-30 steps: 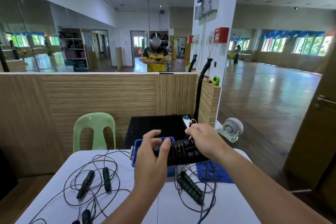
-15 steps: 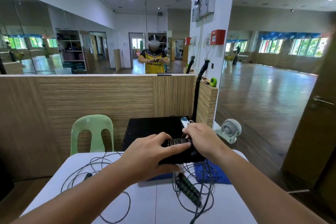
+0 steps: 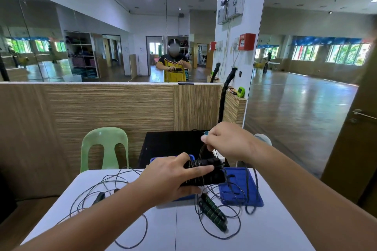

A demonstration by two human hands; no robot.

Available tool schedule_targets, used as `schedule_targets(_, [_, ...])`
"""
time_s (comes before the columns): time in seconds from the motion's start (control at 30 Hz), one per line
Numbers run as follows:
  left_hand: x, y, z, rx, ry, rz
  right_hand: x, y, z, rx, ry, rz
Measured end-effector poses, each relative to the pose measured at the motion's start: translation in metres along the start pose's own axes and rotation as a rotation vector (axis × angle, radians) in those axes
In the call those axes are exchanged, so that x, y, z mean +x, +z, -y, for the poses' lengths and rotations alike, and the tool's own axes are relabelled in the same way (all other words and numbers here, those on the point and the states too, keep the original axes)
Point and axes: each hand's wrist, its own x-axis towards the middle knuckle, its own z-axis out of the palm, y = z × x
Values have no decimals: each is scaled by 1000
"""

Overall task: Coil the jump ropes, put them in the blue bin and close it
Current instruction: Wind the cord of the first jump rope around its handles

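Premises: exercise or dance studio. Evidence: full-height wall mirrors, a broad polished wooden floor, shelving holding what look like stacked mats, and jump ropes on a white table.

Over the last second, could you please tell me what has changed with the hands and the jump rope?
The right hand lifted off the end of the black handles and now pinches the cord above them. The left hand swung over to lie across the handles, gripping them. The blue bin, blue lid and green-striped rope stayed put.
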Motion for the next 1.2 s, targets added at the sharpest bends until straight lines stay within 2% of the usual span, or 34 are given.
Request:
schedule_targets(0.43, [-4,-14,7,-38,-121,118,-57,53,-5,445,-89,22])
schedule_targets(0.7, [-1,-17,9,-123,-257,90,-78,88,-17,889,-27,94])
schedule_targets(0.83, [5,-27,12,-233,-313,162,-80,101,-37,845,-18,25])
schedule_targets(0.97, [10,-31,2,-285,-305,145,-80,111,-52,782,-24,-50])
schedule_targets(1.1, [9,-29,-10,-335,-284,138,-69,120,-70,441,-72,-119])
schedule_targets(1.2, [8,-33,-19,-395,-280,113,-67,109,-79,374,-128,-99])
